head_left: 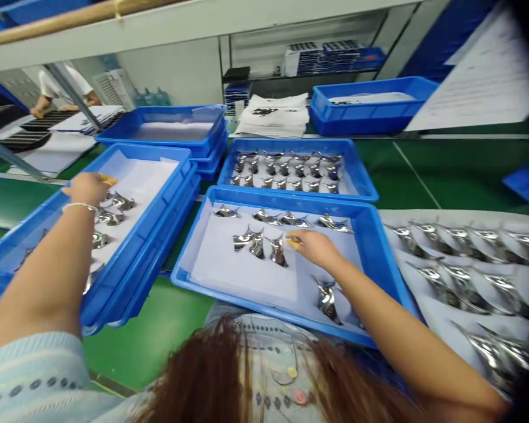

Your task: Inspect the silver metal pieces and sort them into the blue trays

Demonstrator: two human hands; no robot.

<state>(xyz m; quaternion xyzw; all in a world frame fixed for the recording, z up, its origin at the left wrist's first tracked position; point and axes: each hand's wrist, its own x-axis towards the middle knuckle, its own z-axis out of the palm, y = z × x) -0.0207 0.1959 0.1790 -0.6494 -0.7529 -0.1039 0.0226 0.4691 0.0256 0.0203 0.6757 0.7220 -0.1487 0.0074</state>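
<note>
My right hand (314, 245), with yellow covers on its fingertips, is closed in a pinch at the upper right edge of a shiny curved metal part (277, 251). That part is in the middle blue tray (242, 296), beside two similar parts (251, 242); a row of others lies along the far side. Over the left blue tray (145, 235) is my left hand (87, 189), its yellow-tipped fingers drawn together above several shiny metal parts (110, 217). Whatever those fingers hold, if anything, is hidden. Another metal part (327, 299) lies under my right forearm.
Behind the middle tray stands another blue tray (297, 141) with rows of metal parts. White paper (394, 270) at the right carries more parts. Stacked blue trays (158, 141) stand at the back left. A co-worker's hand (40, 107) shows at far left.
</note>
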